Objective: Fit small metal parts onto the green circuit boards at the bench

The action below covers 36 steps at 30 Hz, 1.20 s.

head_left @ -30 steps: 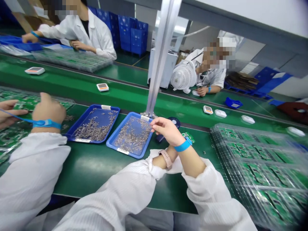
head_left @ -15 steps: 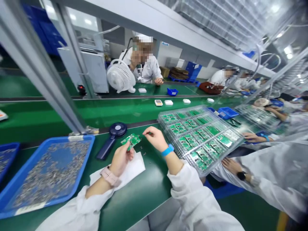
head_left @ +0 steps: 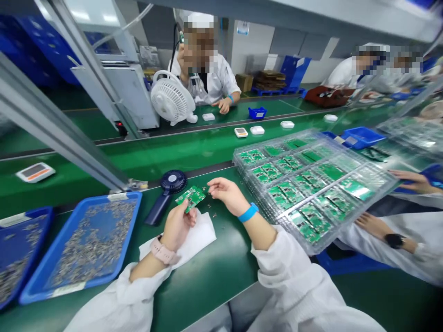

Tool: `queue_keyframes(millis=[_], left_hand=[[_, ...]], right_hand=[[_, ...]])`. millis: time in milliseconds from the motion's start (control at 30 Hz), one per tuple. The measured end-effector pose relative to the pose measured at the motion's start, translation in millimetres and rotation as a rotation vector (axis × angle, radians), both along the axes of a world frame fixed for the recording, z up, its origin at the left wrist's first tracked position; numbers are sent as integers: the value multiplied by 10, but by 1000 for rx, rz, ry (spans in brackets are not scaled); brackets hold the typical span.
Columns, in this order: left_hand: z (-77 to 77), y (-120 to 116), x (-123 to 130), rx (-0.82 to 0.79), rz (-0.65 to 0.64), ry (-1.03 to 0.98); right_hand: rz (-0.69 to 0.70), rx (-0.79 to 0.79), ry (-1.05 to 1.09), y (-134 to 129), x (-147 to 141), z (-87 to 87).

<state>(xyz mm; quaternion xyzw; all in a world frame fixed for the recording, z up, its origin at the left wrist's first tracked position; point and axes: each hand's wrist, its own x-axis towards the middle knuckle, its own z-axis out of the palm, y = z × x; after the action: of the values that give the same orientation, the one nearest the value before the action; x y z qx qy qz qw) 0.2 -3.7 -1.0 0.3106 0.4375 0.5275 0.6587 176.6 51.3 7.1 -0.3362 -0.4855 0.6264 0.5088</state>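
Note:
A green circuit board [head_left: 191, 198] is held at its lower edge by my left hand [head_left: 177, 226], thumb on top. Just right of the board, my right hand [head_left: 226, 195] has its fingers pinched together; anything between the fingertips is too small to make out. Beneath my left wrist lies a white sheet [head_left: 202, 234]. A few tiny metal parts [head_left: 215, 215] are scattered on the green table [head_left: 207, 286] below my right hand. Behind the board is a dark blue handheld fan [head_left: 173, 181].
Blue trays of small metal parts [head_left: 92, 240] stand at left. Stacked clear trays with green boards [head_left: 304, 184] are at right, beside a co-worker's hands [head_left: 375, 227]. Across the green belt [head_left: 194, 150], a person sits by a white fan [head_left: 172, 99].
The camera view has turned and shifted, so the clear trays look larger and farther right. Both my hands stay near the board, my right fingers still close to its right side.

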Motion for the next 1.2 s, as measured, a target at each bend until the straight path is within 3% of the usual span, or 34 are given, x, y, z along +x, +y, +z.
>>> queue_keyframes(millis=[200,533,1000,1100,1200], left_hand=[[-4,4,7,11,5,-4],[-18,6,6,55,-2,0],[-12,0,6,68,-2,48],[-9,4,6,54,-8,48],[-11,12,3,41,-8,28]], right_hand=[[36,-178,162,-3,30,39],[-25,-142,115,-13,53,37],[1,-187,151,52,84,-49],[-19,-160,35,83,96,-95],[-132,52,-324,110,113,-134]])
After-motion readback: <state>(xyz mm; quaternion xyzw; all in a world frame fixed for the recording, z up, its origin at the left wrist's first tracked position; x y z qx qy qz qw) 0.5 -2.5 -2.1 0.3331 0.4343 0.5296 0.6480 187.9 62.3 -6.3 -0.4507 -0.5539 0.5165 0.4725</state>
